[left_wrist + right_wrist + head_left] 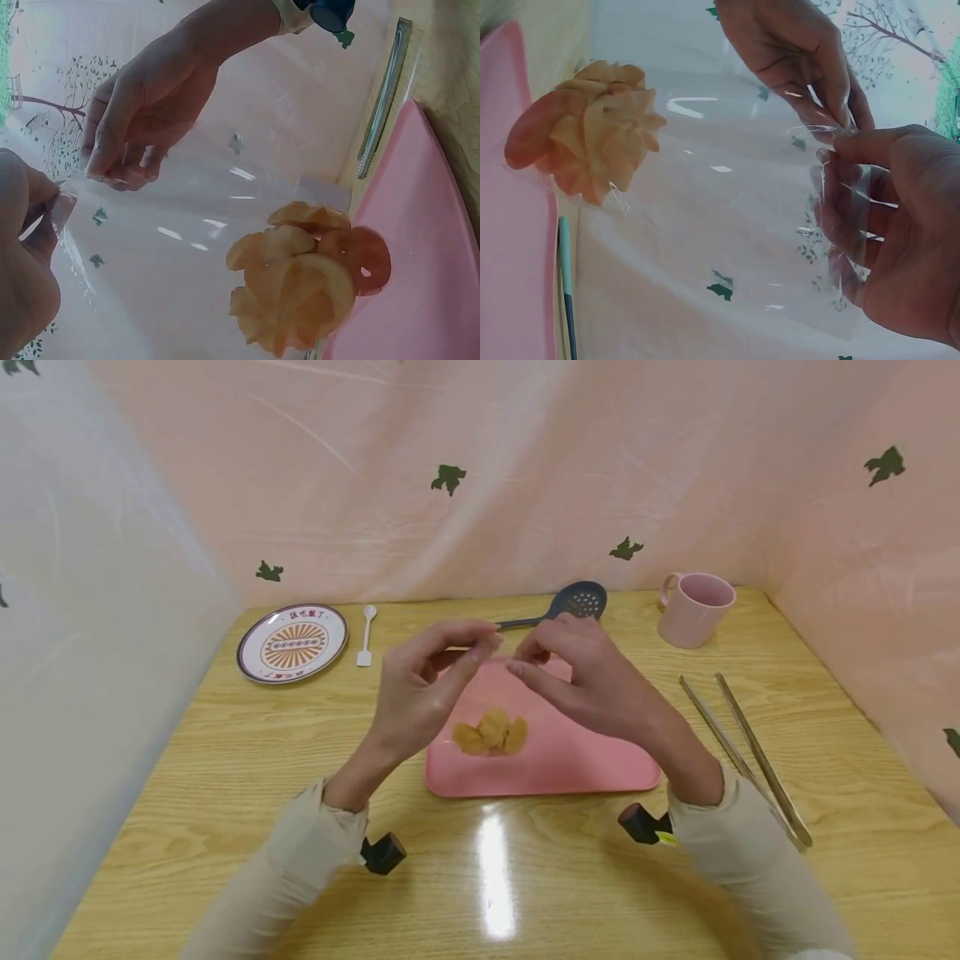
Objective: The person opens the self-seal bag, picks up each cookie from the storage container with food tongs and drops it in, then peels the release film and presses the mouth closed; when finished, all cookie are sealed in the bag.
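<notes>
A clear plastic bag (pixel 180 232) hangs between both hands, with several golden-brown cookies (pixel 491 732) gathered at its bottom. Some cookies look ridged like petals in the wrist views. My left hand (pixel 423 689) pinches the bag's upper edge between thumb and fingers. Close beside it, my right hand (pixel 592 681) pinches the same edge, its thumb and forefinger on the film in the right wrist view. Below the hands lies a pink tray (pixel 555 772); in the head view the cookies appear in front of it. The film itself hardly shows there.
At the back left are a patterned plate (pixel 292 643) and a small white spoon (pixel 366 635). A dark slotted spoon (pixel 581 602) lies behind the tray. To the right stand a pink mug (pixel 693 614) and metal tongs (pixel 757 752). Curtains (pixel 510 485) surround the wooden table (pixel 285 760).
</notes>
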`<state>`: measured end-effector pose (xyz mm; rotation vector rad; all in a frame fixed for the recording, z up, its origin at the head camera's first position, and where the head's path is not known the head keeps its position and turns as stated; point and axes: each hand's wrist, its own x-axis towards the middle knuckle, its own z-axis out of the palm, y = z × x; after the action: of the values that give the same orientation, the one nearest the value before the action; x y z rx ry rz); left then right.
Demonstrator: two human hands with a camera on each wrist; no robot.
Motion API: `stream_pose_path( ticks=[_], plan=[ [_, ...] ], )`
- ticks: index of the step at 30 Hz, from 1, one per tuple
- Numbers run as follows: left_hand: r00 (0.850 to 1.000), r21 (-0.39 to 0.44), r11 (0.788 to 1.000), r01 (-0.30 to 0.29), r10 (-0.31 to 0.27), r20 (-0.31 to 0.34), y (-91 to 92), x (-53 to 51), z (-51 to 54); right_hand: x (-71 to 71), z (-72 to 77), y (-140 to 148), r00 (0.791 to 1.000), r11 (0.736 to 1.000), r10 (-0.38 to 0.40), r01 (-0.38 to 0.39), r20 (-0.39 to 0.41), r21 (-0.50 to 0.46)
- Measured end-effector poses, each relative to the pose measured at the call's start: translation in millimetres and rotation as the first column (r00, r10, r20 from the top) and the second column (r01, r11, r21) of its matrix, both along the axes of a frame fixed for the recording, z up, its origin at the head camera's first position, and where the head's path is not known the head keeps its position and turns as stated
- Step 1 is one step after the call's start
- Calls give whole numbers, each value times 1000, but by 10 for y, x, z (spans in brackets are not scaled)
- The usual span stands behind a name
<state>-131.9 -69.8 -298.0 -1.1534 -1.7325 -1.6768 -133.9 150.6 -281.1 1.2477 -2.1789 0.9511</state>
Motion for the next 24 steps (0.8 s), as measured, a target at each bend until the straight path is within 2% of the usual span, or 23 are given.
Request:
stream_pose_path(
  ticks=[7,11,15,19,24],
  plan=[
    [995,15,1000,15,-17,99,-35,15,-25,3,24,-27,1000,1000,12,-12,10,-7],
    [989,-34,999,5,0,146,-48,2,-40,3,27,-25,1000,1000,23,-23,8,-7],
    [995,-84,996,-17,25,96,-61,-19,-61,3,24,-15,1000,1000,23,-23,18,4],
    [998,-76,996,-43,46,37,-65,-21,-63,6,16,21,1000,1000,8,-8,23,24],
    [995,-30,996,-81,82,50,-94,-20,-57,-11,-23,100,1000,999,9,-9,-5,47]
  ],
)
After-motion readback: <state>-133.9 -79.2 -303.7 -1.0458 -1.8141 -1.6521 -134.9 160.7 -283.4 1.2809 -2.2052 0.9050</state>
